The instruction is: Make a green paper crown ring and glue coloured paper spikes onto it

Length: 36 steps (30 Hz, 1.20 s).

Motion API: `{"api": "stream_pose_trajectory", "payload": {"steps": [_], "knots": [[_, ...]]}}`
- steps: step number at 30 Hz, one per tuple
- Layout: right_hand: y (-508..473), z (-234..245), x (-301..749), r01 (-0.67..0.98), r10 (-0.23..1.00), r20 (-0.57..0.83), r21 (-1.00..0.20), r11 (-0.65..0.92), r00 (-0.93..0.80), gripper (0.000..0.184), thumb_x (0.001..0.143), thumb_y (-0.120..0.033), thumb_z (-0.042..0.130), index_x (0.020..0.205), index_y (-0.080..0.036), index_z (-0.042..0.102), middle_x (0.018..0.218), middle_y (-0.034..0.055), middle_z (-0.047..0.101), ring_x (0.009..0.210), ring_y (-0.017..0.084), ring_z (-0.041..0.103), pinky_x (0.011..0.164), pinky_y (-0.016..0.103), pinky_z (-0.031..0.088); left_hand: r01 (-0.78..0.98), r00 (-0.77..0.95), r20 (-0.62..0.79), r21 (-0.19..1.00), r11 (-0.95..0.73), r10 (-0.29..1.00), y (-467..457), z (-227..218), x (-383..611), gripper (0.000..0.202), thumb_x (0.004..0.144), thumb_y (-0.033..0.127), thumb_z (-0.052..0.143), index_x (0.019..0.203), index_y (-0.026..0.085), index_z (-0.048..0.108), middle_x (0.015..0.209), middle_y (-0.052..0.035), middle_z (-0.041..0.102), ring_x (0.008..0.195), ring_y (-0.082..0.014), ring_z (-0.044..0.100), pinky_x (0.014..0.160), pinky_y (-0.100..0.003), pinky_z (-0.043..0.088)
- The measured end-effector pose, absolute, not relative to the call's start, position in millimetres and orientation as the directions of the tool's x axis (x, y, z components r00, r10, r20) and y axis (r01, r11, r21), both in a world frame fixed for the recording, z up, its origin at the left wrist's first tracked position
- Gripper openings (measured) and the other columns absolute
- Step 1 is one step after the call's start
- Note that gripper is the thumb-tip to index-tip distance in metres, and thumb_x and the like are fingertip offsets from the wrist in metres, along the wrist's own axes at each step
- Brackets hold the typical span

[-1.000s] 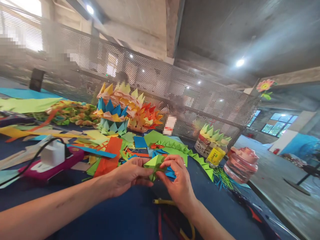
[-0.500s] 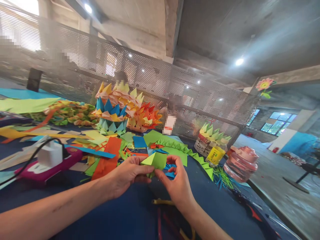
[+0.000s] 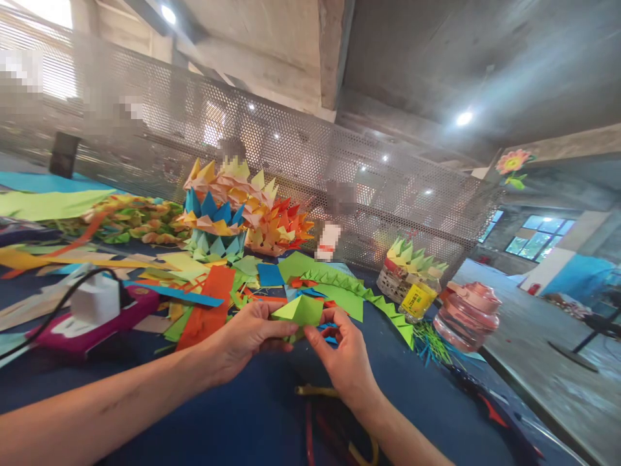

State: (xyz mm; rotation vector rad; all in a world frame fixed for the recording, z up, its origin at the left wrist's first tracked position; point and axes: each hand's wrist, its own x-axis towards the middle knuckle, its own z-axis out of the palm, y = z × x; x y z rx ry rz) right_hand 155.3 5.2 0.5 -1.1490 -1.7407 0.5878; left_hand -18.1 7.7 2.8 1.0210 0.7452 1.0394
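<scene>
A small green folded paper piece (image 3: 299, 312) is held above the dark blue table (image 3: 233, 414), pinched from both sides. My left hand (image 3: 247, 336) grips its left and lower edge with thumb and fingers closed. My right hand (image 3: 345, 357) pinches its right lower corner, the other fingers curled. Just behind the piece lie a long chain of green folded points (image 3: 361, 294) and loose blue and orange paper scraps (image 3: 269, 277).
Stacked spiky paper models (image 3: 233, 210) stand at the back before a perforated metal screen (image 3: 301, 162). A white charger on a magenta box (image 3: 97, 307) lies left. A basket with green points (image 3: 412, 275) and a pink jar (image 3: 466, 317) sit right. Scissors handles (image 3: 320, 421) lie near me.
The green piece has been unfolded flatter and raised slightly between both hands. My right fingers have shifted from on top of it to its lower right corner.
</scene>
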Motion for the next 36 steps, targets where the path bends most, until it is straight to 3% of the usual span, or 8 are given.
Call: {"api": "stream_pose_trajectory", "payload": {"steps": [4, 9, 13, 19, 26, 32, 36], "knots": [[4.0, 1.0, 154.6, 0.409, 0.909, 0.403, -0.815, 0.411, -0.108, 0.017, 0.074, -0.035, 0.066, 0.077, -0.020, 0.060, 0.079, 0.0019, 0.065, 0.069, 0.016, 0.058, 0.064, 0.028, 0.047, -0.328, 0.349, -0.025, 0.933, 0.148, 0.937, 7.4, 4.1, -18.3, 0.032, 0.060, 0.027, 0.084, 0.090, 0.016, 0.076, 0.083, -0.0030, 0.074, 0.067, -0.0107, 0.061, 0.059, -0.017, 0.052], [4.9, 2.9, 153.8, 0.319, 0.924, 0.371, -0.869, 0.379, -0.086, 0.021, 0.073, -0.039, 0.067, 0.071, -0.020, 0.057, 0.071, -0.0003, 0.061, 0.063, 0.014, 0.055, 0.059, 0.025, 0.046, -0.228, 0.381, -0.080, 0.957, 0.177, 0.921, 6.6, 3.9, -19.7, 0.031, 0.065, 0.036, 0.081, 0.088, 0.015, 0.074, 0.085, -0.0062, 0.074, 0.080, -0.0166, 0.067, 0.056, -0.017, 0.050], [6.0, 3.1, 153.4, 0.246, 0.927, 0.368, -0.895, 0.373, -0.068, 0.023, 0.073, -0.040, 0.066, 0.070, -0.020, 0.054, 0.068, -0.0011, 0.058, 0.063, 0.013, 0.052, 0.061, 0.025, 0.046, -0.151, 0.406, -0.112, 0.970, 0.188, 0.907, 7.0, 0.3, -20.4, 0.033, 0.068, 0.041, 0.078, 0.084, 0.014, 0.071, 0.078, -0.0069, 0.074, 0.072, -0.0150, 0.067, 0.051, -0.017, 0.047], [7.1, 2.4, 153.0, 0.187, 0.929, 0.367, -0.910, 0.370, -0.051, 0.028, 0.069, -0.039, 0.070, 0.067, -0.020, 0.049, 0.064, -0.0037, 0.051, 0.059, 0.011, 0.047, 0.058, 0.024, 0.041, -0.118, 0.382, -0.092, 0.982, 0.148, 0.920, 8.4, 0.1, -18.6, 0.038, 0.060, 0.046, 0.080, 0.075, 0.013, 0.067, 0.071, -0.0059, 0.073, 0.064, -0.0156, 0.066, 0.048, -0.019, 0.044], [5.9, 5.3, 153.5, 0.100, 0.939, 0.337, -0.934, 0.343, -0.068, 0.042, 0.068, -0.033, 0.071, 0.098, -0.020, 0.045, 0.062, -0.0059, 0.058, 0.060, 0.012, 0.055, 0.061, 0.024, 0.041, -0.070, 0.395, -0.033, 0.995, 0.066, 0.918, 8.3, 3.2, -18.0, 0.041, 0.059, 0.050, 0.079, 0.068, 0.013, 0.065, 0.068, -0.0063, 0.072, 0.062, -0.0170, 0.066, 0.050, -0.022, 0.045], [6.0, 9.7, 157.1, 0.141, 0.935, 0.340, -0.925, 0.352, -0.106, 0.040, 0.075, -0.034, 0.065, 0.104, -0.018, 0.043, 0.061, -0.0048, 0.061, 0.057, 0.012, 0.055, 0.057, 0.024, 0.039, -0.080, 0.384, -0.045, 0.994, 0.081, 0.922, 8.1, 6.2, -20.1, 0.037, 0.060, 0.047, 0.079, 0.069, 0.013, 0.066, 0.067, -0.0049, 0.071, 0.061, -0.0156, 0.064, 0.051, -0.022, 0.045], [5.3, 7.4, 155.4, 0.199, 0.919, 0.356, -0.901, 0.386, -0.171, 0.037, 0.080, -0.032, 0.061, 0.110, -0.018, 0.042, 0.063, -0.0024, 0.065, 0.061, 0.015, 0.061, 0.065, 0.027, 0.046, -0.150, 0.288, -0.032, 0.986, 0.078, 0.957, 9.7, 9.2, -22.9, 0.030, 0.063, 0.041, 0.079, 0.069, 0.014, 0.066, 0.065, -0.0025, 0.068, 0.064, -0.0145, 0.063, 0.053, -0.021, 0.045]]}}
